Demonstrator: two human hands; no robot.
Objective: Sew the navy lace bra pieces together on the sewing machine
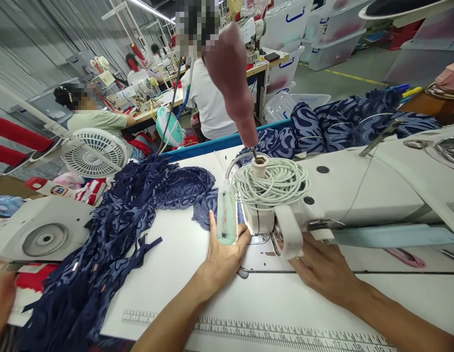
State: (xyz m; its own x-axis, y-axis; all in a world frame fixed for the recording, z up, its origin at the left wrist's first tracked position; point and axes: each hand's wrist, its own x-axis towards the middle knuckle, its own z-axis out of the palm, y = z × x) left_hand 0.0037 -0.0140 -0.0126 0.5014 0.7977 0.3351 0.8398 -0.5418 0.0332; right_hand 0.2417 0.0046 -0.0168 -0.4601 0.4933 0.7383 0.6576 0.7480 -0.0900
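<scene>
My left hand [224,261] lies on the white sewing table, left of the needle area, with its visible fingers spread. One fingertip touches the edge of a navy lace piece [203,210]. A pale green lamp [227,215] covers part of this hand. My right hand [320,264] is low beside the sewing machine's head [261,220], at the right of the needle area. Its fingers are bent and mostly hidden behind the white machine part, so what they touch does not show. The lace continues leftwards into a long navy heap [127,210].
A coil of pale cord [274,181] sits on the machine head, under a dark pink hanging object [234,78]. Bundled navy lace [322,129] lies behind the machine. Pink thread snips [406,257] rest at right. A ruler strip [256,332] runs along the front. Co-workers sit beyond.
</scene>
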